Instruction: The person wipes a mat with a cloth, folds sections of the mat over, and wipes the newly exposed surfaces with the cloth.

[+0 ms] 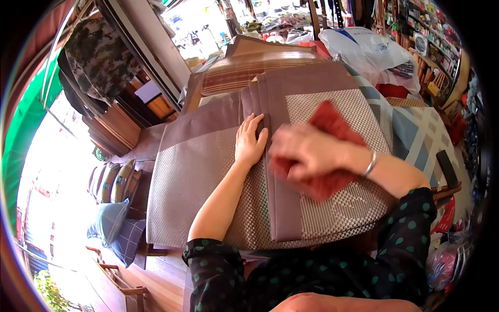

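Observation:
A folded woven mat (pixel 195 179) with wide brown fabric borders lies spread out in front of me. My left hand (pixel 251 143) rests flat on it, fingers stretched over the brown border near the central fold. A red cloth (pixel 332 125) is bunched in my right hand (pixel 304 151), which is closed around it and smeared by motion. The cloth lies over the mat's right part, covering some of the weave and the brown strip. A bangle circles my right wrist.
Behind the mat lie brown striped mats (pixel 260 70), with a white plastic bag (pixel 369 49) at the back right. A blue-grey patterned cloth (pixel 421 127) extends beneath on the right, holding a black object (pixel 447 167). Cushions (pixel 112 223) are stacked at left, above a wooden bench (pixel 122 288).

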`<action>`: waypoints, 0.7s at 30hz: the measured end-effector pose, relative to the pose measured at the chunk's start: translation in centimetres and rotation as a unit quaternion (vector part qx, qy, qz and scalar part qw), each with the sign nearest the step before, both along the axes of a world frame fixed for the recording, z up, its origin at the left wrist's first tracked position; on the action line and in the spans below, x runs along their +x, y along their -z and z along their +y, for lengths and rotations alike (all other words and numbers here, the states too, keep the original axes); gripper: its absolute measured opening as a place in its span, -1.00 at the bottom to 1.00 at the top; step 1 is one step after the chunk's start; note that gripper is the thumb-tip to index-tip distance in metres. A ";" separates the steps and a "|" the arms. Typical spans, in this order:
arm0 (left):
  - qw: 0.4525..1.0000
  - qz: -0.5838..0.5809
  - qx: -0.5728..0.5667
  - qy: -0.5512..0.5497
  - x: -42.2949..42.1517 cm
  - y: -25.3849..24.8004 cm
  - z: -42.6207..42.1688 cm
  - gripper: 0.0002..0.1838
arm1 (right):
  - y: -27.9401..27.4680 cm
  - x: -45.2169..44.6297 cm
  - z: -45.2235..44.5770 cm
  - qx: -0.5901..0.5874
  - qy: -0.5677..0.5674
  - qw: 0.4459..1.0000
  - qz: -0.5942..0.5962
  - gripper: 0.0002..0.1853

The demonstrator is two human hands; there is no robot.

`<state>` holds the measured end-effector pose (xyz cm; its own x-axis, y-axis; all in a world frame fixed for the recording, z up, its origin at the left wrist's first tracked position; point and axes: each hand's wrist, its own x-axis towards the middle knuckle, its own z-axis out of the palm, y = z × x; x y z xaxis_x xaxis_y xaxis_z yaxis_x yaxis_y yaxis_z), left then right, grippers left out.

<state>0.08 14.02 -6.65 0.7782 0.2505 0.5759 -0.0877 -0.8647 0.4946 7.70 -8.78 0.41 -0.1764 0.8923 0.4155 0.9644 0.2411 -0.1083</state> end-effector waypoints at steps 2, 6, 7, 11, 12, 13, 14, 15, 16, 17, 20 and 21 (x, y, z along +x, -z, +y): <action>1.000 -0.008 -0.007 0.003 0.2 0.4 0.4 -0.50 | 0.6 -4.9 0.2 -0.044 -0.152 0.987 -0.003 -0.27; 1.000 0.005 -0.018 -0.001 0.0 -0.2 0.2 -0.50 | 0.6 -2.5 4.1 -0.026 -0.177 0.984 0.000 -0.19; 0.999 -0.016 0.014 0.037 0.1 0.2 0.9 -0.50 | 0.1 -0.1 5.7 -0.029 -0.135 0.990 -0.003 -0.18; 1.000 0.003 -0.015 -0.004 -0.2 0.0 0.3 -0.54 | 1.4 14.4 10.7 0.040 0.122 0.992 -0.014 -0.19; 1.000 0.004 -0.013 -0.006 -0.2 -0.2 0.1 -0.54 | 0.9 17.1 10.1 0.018 0.238 0.971 -0.011 -0.17; 1.000 0.005 -0.022 -0.006 -0.3 -0.3 0.1 -0.54 | 1.5 21.2 9.4 0.024 0.324 0.945 0.017 -0.15; 0.999 0.008 -0.030 -0.006 -0.3 -0.4 0.0 -0.55 | 2.5 24.4 8.6 0.031 0.408 0.911 0.046 -0.14; 1.000 0.009 -0.029 -0.005 -0.4 -0.6 -0.1 -0.55 | 2.3 24.9 6.9 0.043 0.479 0.876 0.025 -0.11; 0.999 0.011 -0.042 -0.006 -0.4 -0.8 -0.2 -0.55 | 1.9 25.4 5.3 0.053 0.548 0.835 0.005 -0.09; 0.998 0.013 -0.056 -0.006 -0.4 -0.8 -0.4 -0.55 | 1.6 25.7 4.0 0.046 0.566 0.823 0.014 -0.07; 0.998 0.014 -0.053 -0.011 -0.5 -0.8 -0.4 -0.55 | 2.2 25.0 2.6 0.040 0.549 0.835 -0.010 -0.12; 0.999 0.004 -0.039 -0.011 -0.4 -0.5 -0.2 -0.56 | 1.9 23.3 2.6 0.009 0.498 0.867 -0.025 -0.16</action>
<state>-0.31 13.84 -6.15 0.7758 0.3124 0.5482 -0.0644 -0.8251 0.5614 30.95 -6.18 -1.53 0.6601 0.6057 0.4443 0.6982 -0.7129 -0.0655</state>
